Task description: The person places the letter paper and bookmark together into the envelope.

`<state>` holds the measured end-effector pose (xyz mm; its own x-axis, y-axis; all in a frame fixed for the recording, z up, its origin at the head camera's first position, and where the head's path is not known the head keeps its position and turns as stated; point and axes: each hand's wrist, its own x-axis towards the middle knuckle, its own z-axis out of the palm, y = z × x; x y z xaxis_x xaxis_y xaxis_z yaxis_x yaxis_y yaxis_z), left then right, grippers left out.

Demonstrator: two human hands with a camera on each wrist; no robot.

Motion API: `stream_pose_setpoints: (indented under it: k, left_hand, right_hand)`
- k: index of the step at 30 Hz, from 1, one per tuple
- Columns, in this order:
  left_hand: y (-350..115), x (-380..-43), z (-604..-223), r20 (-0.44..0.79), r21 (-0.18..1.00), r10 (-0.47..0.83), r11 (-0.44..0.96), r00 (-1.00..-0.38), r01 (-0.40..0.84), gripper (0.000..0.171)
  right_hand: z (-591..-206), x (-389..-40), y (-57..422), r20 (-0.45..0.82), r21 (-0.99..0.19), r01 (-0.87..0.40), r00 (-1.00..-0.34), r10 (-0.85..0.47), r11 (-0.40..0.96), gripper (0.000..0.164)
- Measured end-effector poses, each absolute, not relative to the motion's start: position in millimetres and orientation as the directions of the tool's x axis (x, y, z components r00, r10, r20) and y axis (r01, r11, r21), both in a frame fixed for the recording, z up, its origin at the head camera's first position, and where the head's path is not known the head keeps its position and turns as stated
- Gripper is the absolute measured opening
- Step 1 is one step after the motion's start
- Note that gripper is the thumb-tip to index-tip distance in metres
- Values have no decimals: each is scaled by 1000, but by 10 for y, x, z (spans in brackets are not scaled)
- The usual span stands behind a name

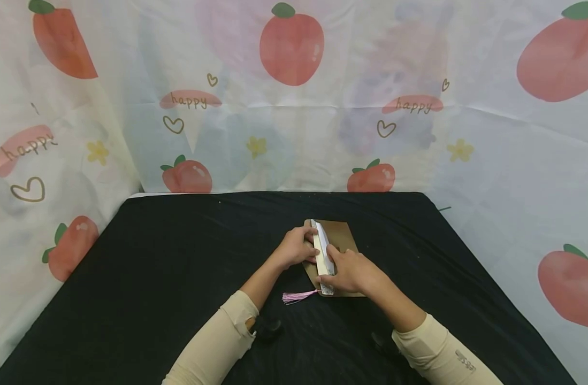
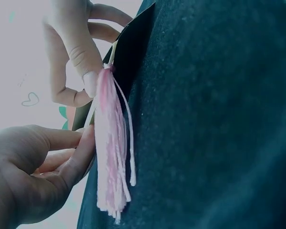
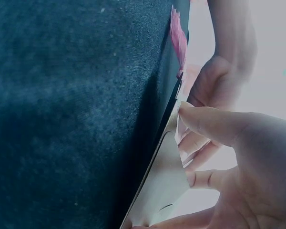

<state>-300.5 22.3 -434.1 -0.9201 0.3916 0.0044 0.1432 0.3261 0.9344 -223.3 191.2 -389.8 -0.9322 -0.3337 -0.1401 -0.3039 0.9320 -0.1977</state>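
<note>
A flat brown card-like piece (image 1: 345, 235) lies on the black cloth. Along it runs a narrow white-and-cream strip (image 1: 324, 248) with patterned ends; I cannot tell exactly what kind of thing it is. A pink tassel (image 1: 298, 297) lies at its near end, and in the left wrist view the tassel (image 2: 112, 157) hangs from a thin cord. My left hand (image 1: 295, 247) pinches the strip's left side near its far half. My right hand (image 1: 352, 267) grips the near half, thumb and fingers on either side. In the right wrist view my right hand (image 3: 257, 162) partly covers the strip.
Black cloth (image 1: 178, 267) covers the table around the brown piece. White fabric walls (image 1: 313, 133) printed with peaches and lettering stand behind and at both sides. Small dark objects (image 1: 267, 329) show beside the forearms.
</note>
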Motion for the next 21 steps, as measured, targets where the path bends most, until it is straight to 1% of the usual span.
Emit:
stream_pose_setpoints:
  k: [9, 17, 21]
  left_hand:
    - [280, -3004, -4373, 12, 953, 349, 279, -937, 117, 55]
    - [322, -3005, -4399, -4, 958, 365, 270, -931, 101, 53]
    - [347, -3001, -4399, -6, 959, 361, 268, -933, 97, 52]
  right_hand:
    - [-3905, -2249, 1928, -144, -214, -299, -932, -333, 930, 55]
    - [-3915, -2271, 1920, -183, -207, -273, -933, -311, 940, 67]
    - [-3918, -2278, 1920, -189, -207, -277, -930, -316, 938, 66]
